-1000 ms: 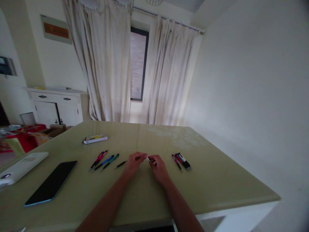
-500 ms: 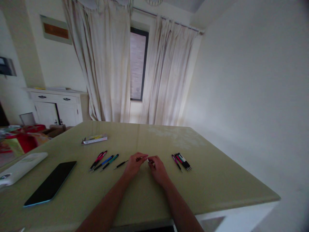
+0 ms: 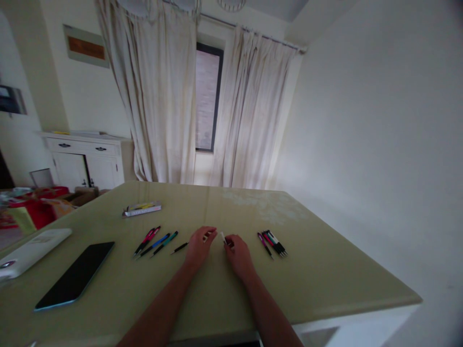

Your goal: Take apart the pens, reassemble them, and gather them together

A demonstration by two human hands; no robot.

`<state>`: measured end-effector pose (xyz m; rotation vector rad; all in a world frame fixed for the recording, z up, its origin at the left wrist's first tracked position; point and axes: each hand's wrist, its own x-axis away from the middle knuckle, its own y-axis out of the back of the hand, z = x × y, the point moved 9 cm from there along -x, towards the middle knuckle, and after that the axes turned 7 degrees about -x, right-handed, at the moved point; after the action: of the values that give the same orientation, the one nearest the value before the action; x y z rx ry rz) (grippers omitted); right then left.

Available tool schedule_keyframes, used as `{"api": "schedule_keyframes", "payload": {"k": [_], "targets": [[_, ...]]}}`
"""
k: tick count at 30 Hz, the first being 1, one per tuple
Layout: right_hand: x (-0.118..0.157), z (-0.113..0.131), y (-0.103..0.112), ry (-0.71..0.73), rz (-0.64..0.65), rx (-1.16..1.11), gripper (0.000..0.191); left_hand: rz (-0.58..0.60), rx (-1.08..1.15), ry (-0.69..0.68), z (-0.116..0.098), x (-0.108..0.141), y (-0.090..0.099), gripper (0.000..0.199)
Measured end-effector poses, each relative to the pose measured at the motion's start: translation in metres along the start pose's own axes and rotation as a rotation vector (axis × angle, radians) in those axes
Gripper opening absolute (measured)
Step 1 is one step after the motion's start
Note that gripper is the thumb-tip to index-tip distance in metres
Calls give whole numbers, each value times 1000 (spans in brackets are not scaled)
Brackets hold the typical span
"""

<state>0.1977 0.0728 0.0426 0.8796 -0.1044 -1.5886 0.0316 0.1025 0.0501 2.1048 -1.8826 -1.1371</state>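
My left hand [image 3: 198, 245] hovers over the middle of the table with its fingers bent and the tips close to the thumb. Whatever is between them is too small to name. Just right of it, my right hand [image 3: 238, 250] grips a slim pen [image 3: 223, 237], whose whitish end points up and left; most of it is hidden by the fingers. A dark pen [image 3: 180, 247] lies beside my left hand, partly covered by it. Farther left are a blue pen [image 3: 155, 244], a green pen [image 3: 165, 243] and red-and-black pens [image 3: 147, 239]. Several pens [image 3: 275, 242] lie grouped to the right.
On the greenish table [image 3: 325, 279] a dark tablet or phone [image 3: 75, 277] and a white device [image 3: 34, 253] rest at left. A small open box [image 3: 142, 209] with yellow items is farther back. A wall [image 3: 379, 144] borders the right side.
My hands have drawn slightly apart. The whitish end of the pen in my right hand now shows between them, and my left fingers have come away from it.
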Motion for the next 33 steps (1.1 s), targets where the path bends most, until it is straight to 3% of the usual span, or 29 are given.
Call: {"api": "schedule_keyframes", "payload": {"k": [3,5,10,19,22,25,29,33], "targets": [[0,-14,10,-76,-108,113,18,-77,-414,38,9,4,17,31],[0,-22,14,-76,-157,173,20,-25,-569,118,24,6,19,32],[-2,-34,14,-53,-204,266,18,126,-599,120,40,3,5,25],[-5,-32,7,-115,-137,354,18,92,-732,136,46,2,17,22],[-5,-27,9,-121,-145,326,15,125,-709,103,43,1,15,22],[-5,-11,12,-34,-154,238,17,174,-567,73,33,0,4,23],[-3,14,4,91,-53,147,29,218,-374,-2,10,2,-13,19],[-2,26,-5,129,55,124,25,259,-205,-99,-5,7,-22,7]]}}
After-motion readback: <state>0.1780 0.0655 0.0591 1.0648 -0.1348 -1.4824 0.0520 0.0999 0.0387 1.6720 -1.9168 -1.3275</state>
